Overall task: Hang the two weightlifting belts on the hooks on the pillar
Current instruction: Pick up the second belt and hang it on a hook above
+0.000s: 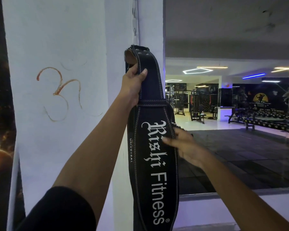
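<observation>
Head view. Item: black weightlifting belt [154, 147], upright against the white pillar [57, 47]. Your left hand [133, 84] clamps its folded top; your right hand [185, 144], fingers loose, touches its edge. No hook visible; second belt unseen. Judged: first hanging unfinished, both remain.

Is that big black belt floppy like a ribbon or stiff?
Probably fairly stiff: the belt hangs flat and straight below the left hand, bending only in a broad curve on top. It looks thick and stitched, so likely heavyish. The right hand seems to steady it.
</observation>
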